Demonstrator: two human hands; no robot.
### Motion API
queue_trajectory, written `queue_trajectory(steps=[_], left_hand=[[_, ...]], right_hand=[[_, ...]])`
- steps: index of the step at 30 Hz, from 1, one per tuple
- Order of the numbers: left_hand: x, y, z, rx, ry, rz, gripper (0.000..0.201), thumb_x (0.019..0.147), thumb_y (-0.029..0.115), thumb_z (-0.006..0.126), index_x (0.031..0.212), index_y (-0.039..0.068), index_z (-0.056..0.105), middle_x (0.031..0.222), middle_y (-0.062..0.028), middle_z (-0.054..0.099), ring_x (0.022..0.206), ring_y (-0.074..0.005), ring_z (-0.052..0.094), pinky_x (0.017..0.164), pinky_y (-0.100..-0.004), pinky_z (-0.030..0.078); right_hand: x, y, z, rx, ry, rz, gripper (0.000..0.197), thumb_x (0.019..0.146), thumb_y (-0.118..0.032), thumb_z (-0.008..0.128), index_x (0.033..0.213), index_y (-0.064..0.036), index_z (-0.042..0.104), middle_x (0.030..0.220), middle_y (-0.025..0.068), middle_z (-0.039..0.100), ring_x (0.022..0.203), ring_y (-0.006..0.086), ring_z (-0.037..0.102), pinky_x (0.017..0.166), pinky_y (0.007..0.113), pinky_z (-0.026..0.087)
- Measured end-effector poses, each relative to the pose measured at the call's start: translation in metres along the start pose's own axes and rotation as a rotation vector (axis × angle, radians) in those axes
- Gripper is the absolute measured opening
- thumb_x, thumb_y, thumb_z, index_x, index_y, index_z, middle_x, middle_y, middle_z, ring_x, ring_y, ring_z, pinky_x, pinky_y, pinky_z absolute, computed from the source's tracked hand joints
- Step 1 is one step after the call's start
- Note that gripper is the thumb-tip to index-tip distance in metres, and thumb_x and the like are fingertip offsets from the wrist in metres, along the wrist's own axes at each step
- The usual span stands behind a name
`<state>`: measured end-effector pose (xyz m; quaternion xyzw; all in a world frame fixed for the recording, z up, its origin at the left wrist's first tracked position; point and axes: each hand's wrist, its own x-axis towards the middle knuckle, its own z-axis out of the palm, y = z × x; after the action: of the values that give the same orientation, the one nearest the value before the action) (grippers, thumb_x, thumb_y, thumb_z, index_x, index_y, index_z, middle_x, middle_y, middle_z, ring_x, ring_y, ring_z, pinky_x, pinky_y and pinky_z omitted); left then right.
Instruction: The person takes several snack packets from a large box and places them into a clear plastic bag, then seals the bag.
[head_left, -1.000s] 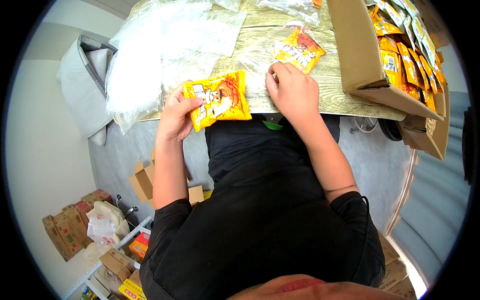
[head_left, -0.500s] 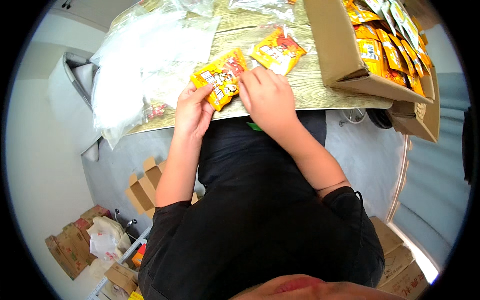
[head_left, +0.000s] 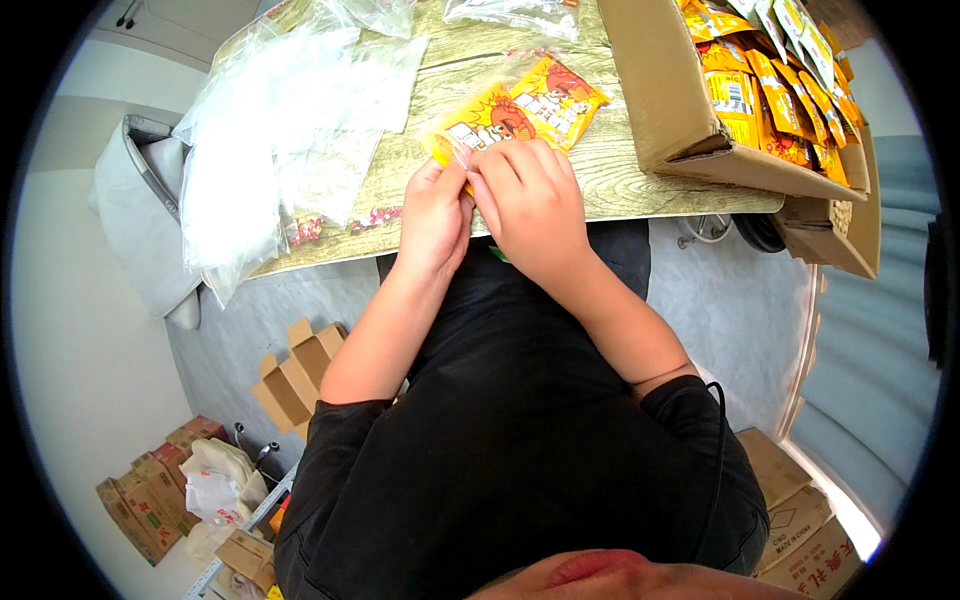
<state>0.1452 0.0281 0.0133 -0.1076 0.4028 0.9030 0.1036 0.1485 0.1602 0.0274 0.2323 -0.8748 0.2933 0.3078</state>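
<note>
Both of my hands meet at the table's near edge. Between the fingertips of my left hand [head_left: 435,218] and my right hand [head_left: 535,200] is the near end of a yellow-orange snack packet [head_left: 492,118], with a shiny clear film over it. Fingers on both hands are pinched, and my right hand covers part of the packet. Right against its far right side lies a second yellow-orange packet [head_left: 562,100] with a red cartoon print, clear plastic showing around its far edge. Whether both packets share one clear bag, I cannot tell.
Clear plastic bags [head_left: 240,160] are heaped over the left of the wood-grain table [head_left: 610,180]. Another clear bag [head_left: 515,14] lies at the far edge. An open cardboard box [head_left: 665,90] full of similar packets stands on the right. A grey chair [head_left: 140,230] is at left.
The packet in my left hand has moved right and away from me, up against the second packet. Both hands have come together at its near end.
</note>
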Motion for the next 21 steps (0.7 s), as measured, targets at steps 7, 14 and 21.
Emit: queue_trajectory(steps=[7, 14, 21], left_hand=[[0.008, -0.003, -0.004, -0.188, -0.042, -0.133, 0.032, 0.099, -0.003, 0.043, 0.13, -0.008, 0.049, 0.125, -0.0211, 0.061, 0.108, -0.0254, 0.065, 0.093, -0.0388, 0.055], [0.013, -0.001, -0.004, -0.121, 0.071, -0.033, 0.03, 0.102, 0.009, 0.044, 0.127, -0.004, 0.052, 0.124, -0.0189, 0.063, 0.107, -0.0281, 0.065, 0.099, -0.0447, 0.051], [0.014, -0.004, 0.01, -0.184, 0.01, -0.024, 0.035, 0.108, 0.017, 0.043, 0.133, -0.008, 0.047, 0.135, -0.021, 0.058, 0.123, -0.0297, 0.059, 0.107, -0.0456, 0.047]], right_hand=[[-0.005, -0.001, -0.002, -0.011, 0.006, 0.0, 0.019, 0.081, -0.016, 0.07, 0.098, -0.0094, 0.067, 0.094, 0.0044, 0.062, 0.087, 0.023, 0.059, 0.074, 0.037, 0.045], [-0.011, 0.006, -0.01, -0.054, -0.035, 0.08, 0.019, 0.081, -0.017, 0.071, 0.098, -0.0098, 0.066, 0.091, 0.0038, 0.061, 0.084, 0.0231, 0.058, 0.072, 0.037, 0.044], [-0.022, 0.005, -0.012, -0.021, -0.095, 0.059, 0.016, 0.079, -0.015, 0.073, 0.092, -0.0093, 0.065, 0.085, 0.0036, 0.061, 0.081, 0.0231, 0.059, 0.071, 0.038, 0.044]])
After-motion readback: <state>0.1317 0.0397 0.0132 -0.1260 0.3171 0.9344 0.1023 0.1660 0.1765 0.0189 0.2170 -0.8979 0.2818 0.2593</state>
